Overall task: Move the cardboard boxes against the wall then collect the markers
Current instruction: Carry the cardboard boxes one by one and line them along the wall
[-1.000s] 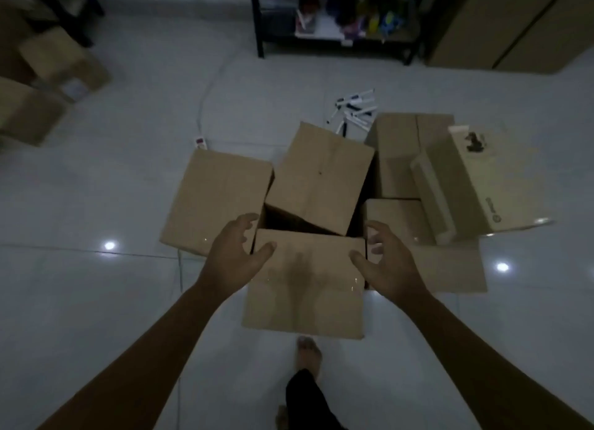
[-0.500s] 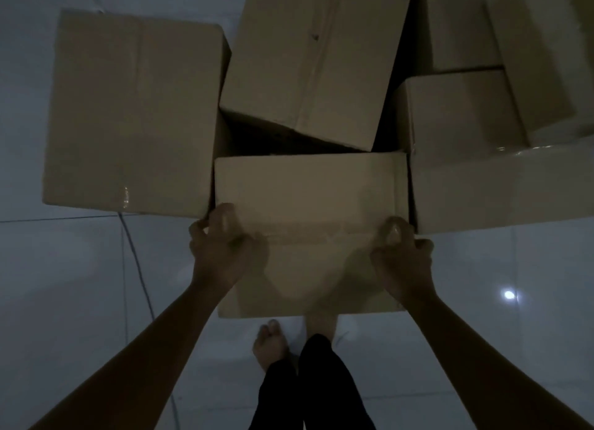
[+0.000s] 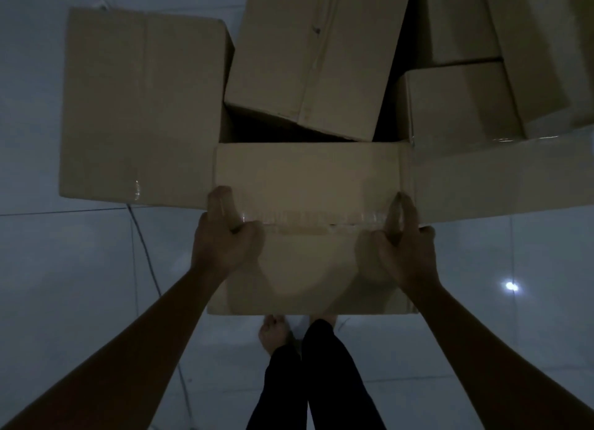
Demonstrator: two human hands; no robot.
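Note:
A closed cardboard box (image 3: 308, 178) with a taped seam lies right in front of me on the tiled floor. My left hand (image 3: 225, 233) grips its left side, fingers curled over the edge. My right hand (image 3: 405, 236) grips its right side the same way. Around it lie more cardboard boxes: a large box (image 3: 141, 101) to the left, a tilted box (image 3: 315, 50) behind it, and a smaller box (image 3: 456, 101) behind on the right. No markers are in view.
Another cardboard box (image 3: 540, 43) leans at the top right, and a flat cardboard face (image 3: 501, 175) stretches along the right. A thin dark cable (image 3: 144, 249) runs over the pale floor tiles on the left. My bare foot (image 3: 273, 333) and dark-trousered legs stand just below the box.
The view has dropped down close over the boxes. My hands went from reaching above the near box to gripping its two sides, and they have kept that grip.

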